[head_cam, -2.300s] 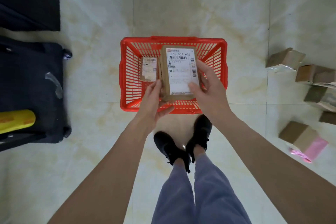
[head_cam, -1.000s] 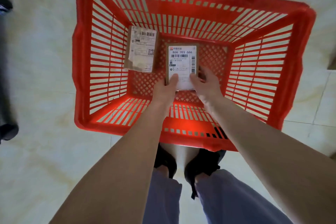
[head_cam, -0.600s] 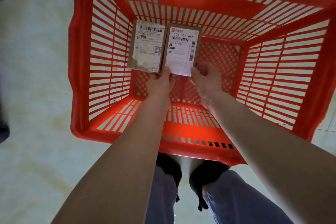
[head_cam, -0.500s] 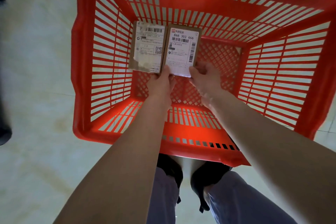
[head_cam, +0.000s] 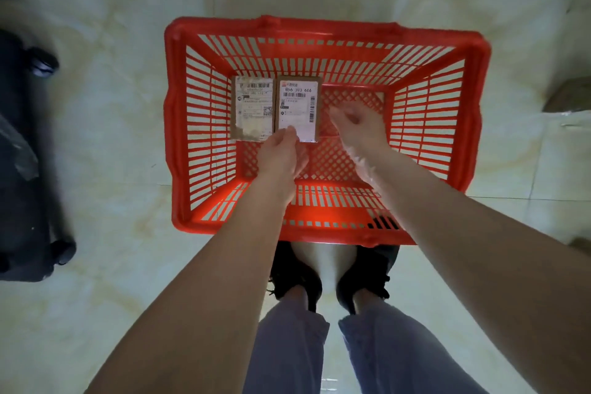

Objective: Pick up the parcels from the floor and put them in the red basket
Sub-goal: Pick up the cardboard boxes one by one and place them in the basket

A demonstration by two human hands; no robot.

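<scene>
On the far left a dark wheeled suitcase point(head_cam: 22, 163) stands on the pale tiled floor point(head_cam: 112, 137), well apart from the red slatted plastic basket point(head_cam: 179, 125). Inside the basket, against its far left corner, a brown cardboard parcel with a creased white label point(head_cam: 252, 107) lies flat, and a second brown cardboard parcel with a white barcode label point(head_cam: 299, 105) lies just beside it, the edges touching. The left hand point(head_cam: 281, 153) hangs over the near edge of this second parcel, its fingers loose and holding nothing; I cannot tell if the fingertips touch the label. The right hand point(head_cam: 359, 128) is blurred, its fingers slightly curled and empty, above the bare mesh bottom. At the right border a brown box point(head_cam: 567, 96) waits on the floor, partly cut off.

The risks seem small. A hand that lifts carelessly may catch a parcel edge and tip it onto its neighbour. The feet stand close to the near rim, so a step forward may push the basket.
</scene>
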